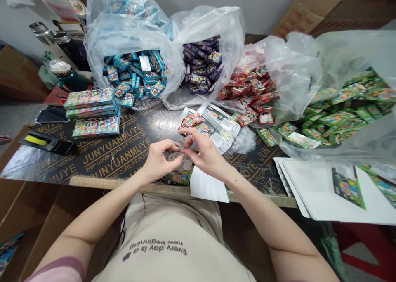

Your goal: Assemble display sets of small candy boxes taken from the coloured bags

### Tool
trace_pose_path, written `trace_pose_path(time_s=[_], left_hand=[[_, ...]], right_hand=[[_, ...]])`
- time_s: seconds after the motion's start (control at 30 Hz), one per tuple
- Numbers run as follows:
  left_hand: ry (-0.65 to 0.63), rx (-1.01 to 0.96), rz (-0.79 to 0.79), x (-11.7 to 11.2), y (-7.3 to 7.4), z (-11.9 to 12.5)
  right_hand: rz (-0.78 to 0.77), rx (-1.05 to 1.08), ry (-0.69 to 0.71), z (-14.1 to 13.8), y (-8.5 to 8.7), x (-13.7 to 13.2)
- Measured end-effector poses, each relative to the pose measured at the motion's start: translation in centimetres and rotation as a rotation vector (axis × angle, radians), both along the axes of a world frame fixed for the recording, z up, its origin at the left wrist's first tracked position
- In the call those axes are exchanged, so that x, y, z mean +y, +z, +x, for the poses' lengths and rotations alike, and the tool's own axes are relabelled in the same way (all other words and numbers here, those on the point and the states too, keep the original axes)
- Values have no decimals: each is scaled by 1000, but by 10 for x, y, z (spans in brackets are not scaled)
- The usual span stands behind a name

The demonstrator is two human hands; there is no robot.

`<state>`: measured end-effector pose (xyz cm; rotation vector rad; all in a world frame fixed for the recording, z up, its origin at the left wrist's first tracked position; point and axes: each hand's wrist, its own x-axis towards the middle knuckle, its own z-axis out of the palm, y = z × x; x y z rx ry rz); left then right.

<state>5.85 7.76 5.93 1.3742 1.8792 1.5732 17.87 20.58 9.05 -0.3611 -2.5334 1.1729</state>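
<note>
The small red packets (194, 118) are found just beyond the right hand (202, 150), on the side away from the body and slightly toward the left hand (162, 158). Of the two hands, the right is the nearer; its raised fingers partly overlap the packets in this view, and whether they are touched cannot be told. Their row is laid with its long axis running mostly left to right, its right end tilted a little away from the body.

Both hands are held curled, fingertips brought close together — thumb and forefinger are parted only narrowly on each. Something tiny and pale may be pinched where the tips meet, but it is too small to be made out, so what is held cannot be told.

The packets are printed in red with bright multicoloured patches — finer lettering is lost to blur. Beyond the right hand and to its right, grey printed sleeves (223, 123) are spread. Below the fingertips, toward the body, a green-edged printed piece (176, 178) is partly covered by the hands.
</note>
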Motion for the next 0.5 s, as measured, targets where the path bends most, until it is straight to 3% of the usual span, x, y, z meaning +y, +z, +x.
trace_pose_path(time_s=[0.07, 0.13, 0.27, 0.33, 0.4, 0.5], left_hand=[[24, 30, 22, 1, 0, 2], [35, 49, 17, 1, 1, 4], [-3, 123, 9, -1, 1, 7], [-47, 214, 15, -3, 0, 3], [-45, 290, -7, -9, -5, -10], [116, 324, -108, -25, -17, -44]], right_hand=[[0, -17, -13, 0, 1, 0], [-110, -8, -44, -2, -3, 2], [-633, -118, -39, -13, -21, 8], [-809, -177, -32, -16, -28, 14], [-701, -112, -119, -10, -33, 26], [-129, -71, -352, 15, -44, 53]])
